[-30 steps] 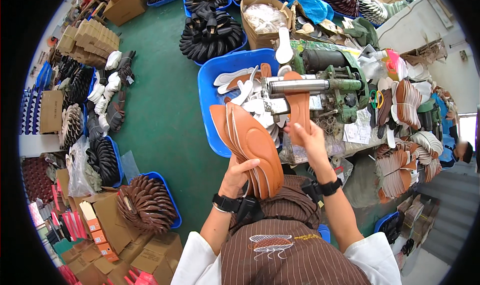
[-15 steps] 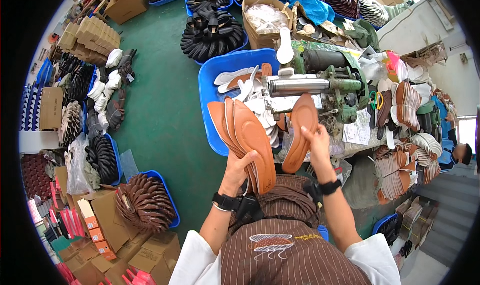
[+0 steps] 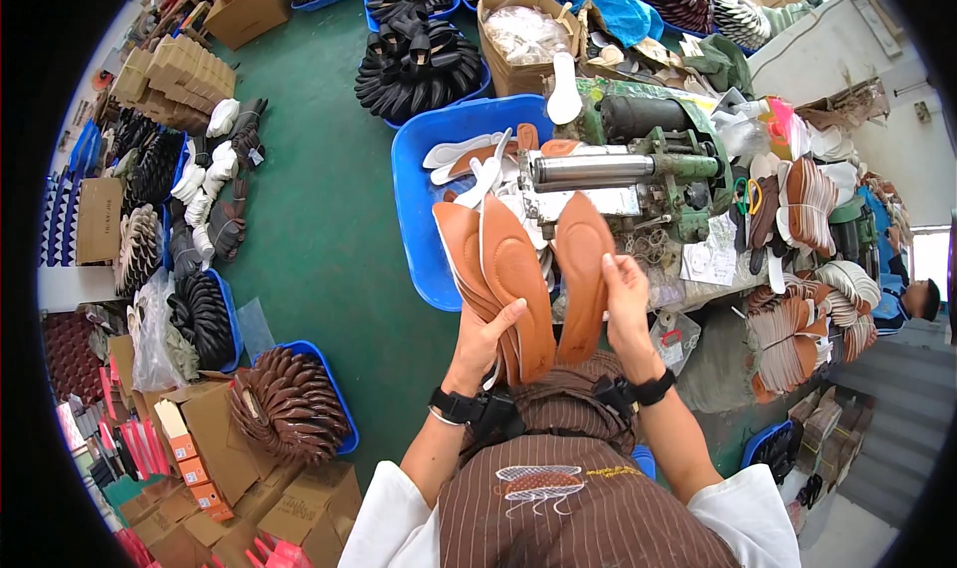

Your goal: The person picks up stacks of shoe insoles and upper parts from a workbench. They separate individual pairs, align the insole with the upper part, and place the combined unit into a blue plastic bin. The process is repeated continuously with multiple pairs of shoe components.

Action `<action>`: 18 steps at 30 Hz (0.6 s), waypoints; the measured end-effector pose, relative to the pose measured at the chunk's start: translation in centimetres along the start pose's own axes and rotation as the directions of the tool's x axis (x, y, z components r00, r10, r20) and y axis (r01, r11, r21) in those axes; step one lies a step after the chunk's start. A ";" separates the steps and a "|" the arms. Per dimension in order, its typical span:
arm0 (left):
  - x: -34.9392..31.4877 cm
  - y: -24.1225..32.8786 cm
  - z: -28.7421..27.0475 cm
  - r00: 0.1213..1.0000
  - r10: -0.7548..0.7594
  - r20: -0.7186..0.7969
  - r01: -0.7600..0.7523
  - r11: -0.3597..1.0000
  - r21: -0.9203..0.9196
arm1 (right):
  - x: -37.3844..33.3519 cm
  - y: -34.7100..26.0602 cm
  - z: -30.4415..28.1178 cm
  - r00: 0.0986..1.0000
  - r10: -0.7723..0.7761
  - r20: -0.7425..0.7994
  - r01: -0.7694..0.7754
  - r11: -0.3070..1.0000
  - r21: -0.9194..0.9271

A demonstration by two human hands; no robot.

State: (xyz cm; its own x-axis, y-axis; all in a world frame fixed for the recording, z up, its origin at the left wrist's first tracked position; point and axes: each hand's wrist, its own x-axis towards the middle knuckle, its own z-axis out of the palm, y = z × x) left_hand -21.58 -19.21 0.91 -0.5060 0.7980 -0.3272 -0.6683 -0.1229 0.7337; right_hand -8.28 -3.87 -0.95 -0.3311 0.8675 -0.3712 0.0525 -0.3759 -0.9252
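My left hand is closed round a fanned stack of brown insoles, thumb on the front one. Pale edges show between the layers. A single brown insole stands upright just right of the stack, its right edge pinched by my right hand. Beyond both hands is a green machine with bright metal rollers. A blue tub left of it holds loose white and brown insoles, partly hidden behind the stack.
Bundled insoles lie on the bench at right, near scissors. A tub of brown shoe parts and cardboard boxes are at lower left. Black shoes fill a far tub. Another person is at the far right.
The single insole in my right hand has moved left, close beside the stack, and turned more upright. My right hand has shifted slightly left and down to its edge.
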 end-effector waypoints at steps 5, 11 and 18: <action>0.1 0.5 0.1 0.998 -0.037 0.042 0.038 0.999 -0.025 | 4.2 -0.7 -0.1 0.999 -0.028 0.047 0.033 0.995 -0.095; 0.5 0.5 0.1 0.998 -0.056 0.003 0.056 0.998 -0.031 | -3.0 -3.2 3.8 0.891 0.252 0.377 -0.251 0.967 -0.052; 0.9 -0.1 -0.6 0.995 -0.075 0.061 0.077 0.997 -0.029 | 0.9 -1.9 -0.6 0.935 0.278 0.219 -0.277 0.960 -0.036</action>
State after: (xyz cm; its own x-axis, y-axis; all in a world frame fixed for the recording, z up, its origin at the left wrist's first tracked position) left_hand -22.25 -18.84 0.17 -0.4205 0.8394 -0.3443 -0.7204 -0.0783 0.6891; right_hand -8.12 -2.24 0.41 -0.5013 0.6357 -0.5870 0.1760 -0.5893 -0.7885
